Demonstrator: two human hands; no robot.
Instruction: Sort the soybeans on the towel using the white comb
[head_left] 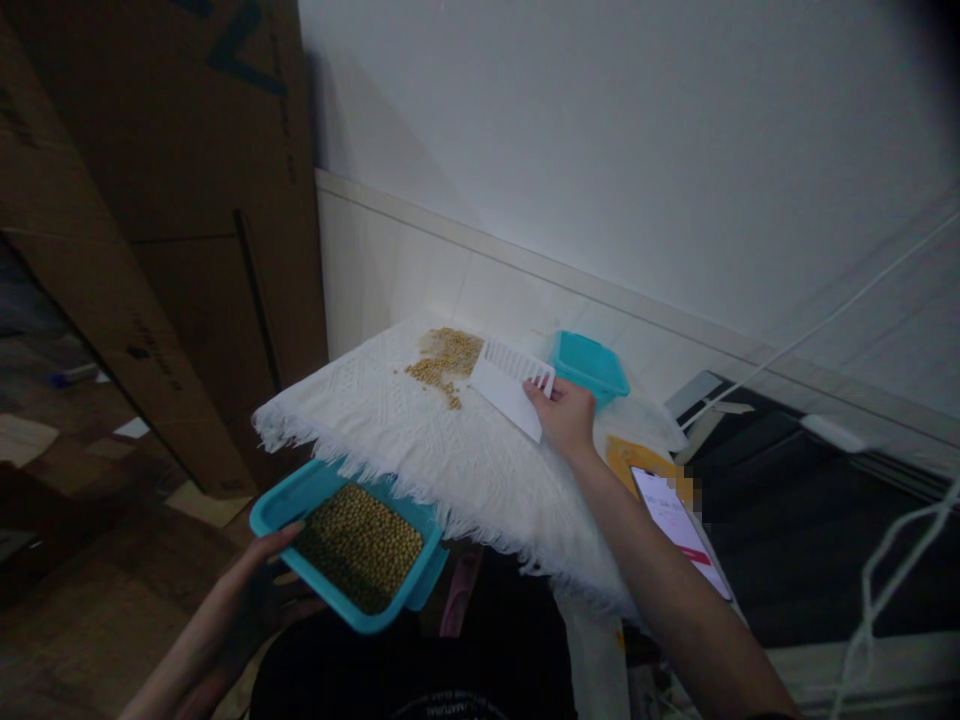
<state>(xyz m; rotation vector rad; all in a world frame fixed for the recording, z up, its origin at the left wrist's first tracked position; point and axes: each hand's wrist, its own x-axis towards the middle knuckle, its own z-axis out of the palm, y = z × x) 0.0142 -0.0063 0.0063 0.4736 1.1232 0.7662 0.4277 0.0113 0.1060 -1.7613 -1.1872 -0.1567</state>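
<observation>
My left hand [251, 590] grips a teal plastic container [300, 495] full of yellowish beans [358, 545], held just below the near fringe of a white cloth [420, 440]. My right hand [564, 412] holds a white toothed scraper [512, 380] on the cloth, its edge next to a small loose pile of beans [446, 360] at the far side of the cloth.
A teal lid or second container [589, 364] lies behind my right hand. A phone [679, 525] with a lit screen rests on a yellow envelope to the right. Large cardboard boxes [172, 200] stand at left. White cables [825, 325] cross the right side.
</observation>
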